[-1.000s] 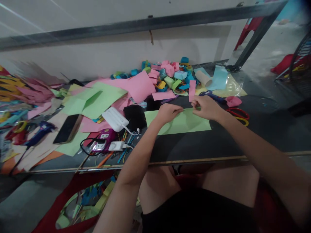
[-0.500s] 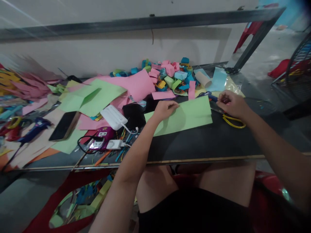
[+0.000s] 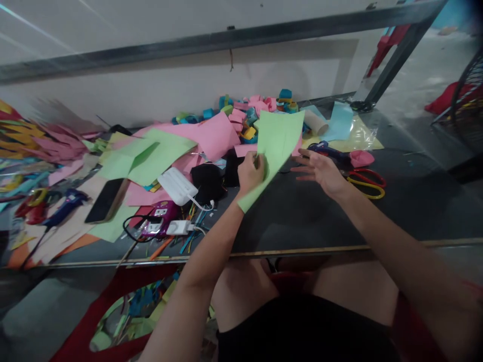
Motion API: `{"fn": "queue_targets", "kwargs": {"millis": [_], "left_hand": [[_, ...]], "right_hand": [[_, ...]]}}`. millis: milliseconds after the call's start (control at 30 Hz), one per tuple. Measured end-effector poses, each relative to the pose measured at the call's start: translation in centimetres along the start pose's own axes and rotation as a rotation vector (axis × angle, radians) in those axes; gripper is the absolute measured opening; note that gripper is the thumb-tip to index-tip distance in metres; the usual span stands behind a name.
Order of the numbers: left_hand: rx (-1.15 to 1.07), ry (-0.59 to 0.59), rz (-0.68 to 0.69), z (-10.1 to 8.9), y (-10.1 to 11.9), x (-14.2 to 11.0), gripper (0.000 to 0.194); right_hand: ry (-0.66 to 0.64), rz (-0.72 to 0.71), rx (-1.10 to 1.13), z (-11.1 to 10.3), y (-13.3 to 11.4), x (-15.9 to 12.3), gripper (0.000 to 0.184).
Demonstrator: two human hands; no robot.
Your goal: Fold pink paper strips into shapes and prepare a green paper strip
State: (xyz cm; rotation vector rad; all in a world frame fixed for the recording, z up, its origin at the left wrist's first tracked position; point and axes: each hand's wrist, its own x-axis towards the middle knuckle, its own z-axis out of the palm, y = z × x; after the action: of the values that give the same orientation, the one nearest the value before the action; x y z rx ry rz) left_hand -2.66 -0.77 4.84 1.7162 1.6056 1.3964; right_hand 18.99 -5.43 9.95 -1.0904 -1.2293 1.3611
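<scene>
A light green paper sheet (image 3: 278, 137) is lifted off the dark table, tilted and slightly curved. My left hand (image 3: 251, 173) grips it along its left side. To the right of the sheet, my right hand (image 3: 320, 170) has its fingers spread and holds nothing; its fingertips are close to the paper's edge. Scissors with red and yellow handles (image 3: 367, 183) lie just right of that hand. Behind it rest a dark blue glue gun (image 3: 329, 149) and a pink paper piece (image 3: 361, 159).
Folded coloured paper pieces (image 3: 264, 104) are heaped against the wall. Left of my arm lie a phone (image 3: 106, 200), a white power bank (image 3: 177, 185), a purple power strip (image 3: 161, 219) and green sheets (image 3: 162, 153). A cardboard tube (image 3: 316, 122) sits at the back right.
My left hand has raised the green sheet from the table and turned it more upright. My right hand has moved left toward it, its fingers opening. The scissors' red handle and the pink piece now show.
</scene>
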Motion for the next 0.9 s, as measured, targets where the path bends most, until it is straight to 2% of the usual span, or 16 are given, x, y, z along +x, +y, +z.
{"fn": "queue_targets", "kwargs": {"millis": [100, 167, 267, 333, 400, 500, 633, 767, 900], "left_hand": [[0.021, 0.03, 0.013, 0.0, 1.0, -1.1, 0.011], [-0.072, -0.016, 0.002, 0.3, 1.3, -1.3, 0.015], [-0.359, -0.219, -0.1, 0.9, 1.2, -1.2, 0.031], [-0.546, -0.352, -0.207, 1.3, 0.9, -1.0, 0.042], [-0.663, -0.423, -0.287, 1.5, 0.7, -0.9, 0.05], [-0.731, -0.457, -0.331, 1.6, 0.5, -1.0, 0.052], [-0.702, -0.475, -0.356, 1.5, 0.1, -1.0, 0.05], [-0.681, -0.476, -0.347, 1.8, -0.2, -1.0, 0.052], [-0.693, -0.466, -0.338, 2.1, 0.5, -1.6, 0.054]], "right_hand": [[0.072, 0.0, -0.055, 0.9, 0.7, 1.2, 0.059], [0.16, -0.045, -0.096, 0.7, 1.5, 2.0, 0.051], [0.247, -0.126, -0.108, -0.5, 2.6, 2.9, 0.049], [0.237, -0.139, -0.084, -1.4, 3.1, 3.1, 0.049], [0.205, -0.132, -0.061, -2.1, 3.2, 3.0, 0.048], [0.149, -0.102, -0.055, -2.7, 3.2, 2.7, 0.046], [0.097, -0.062, -0.038, -2.9, 3.0, 3.2, 0.048], [0.191, -0.08, -0.047, -3.1, 3.0, 4.5, 0.046], [0.286, -0.106, -0.029, -3.5, 3.5, 4.9, 0.049]]}}
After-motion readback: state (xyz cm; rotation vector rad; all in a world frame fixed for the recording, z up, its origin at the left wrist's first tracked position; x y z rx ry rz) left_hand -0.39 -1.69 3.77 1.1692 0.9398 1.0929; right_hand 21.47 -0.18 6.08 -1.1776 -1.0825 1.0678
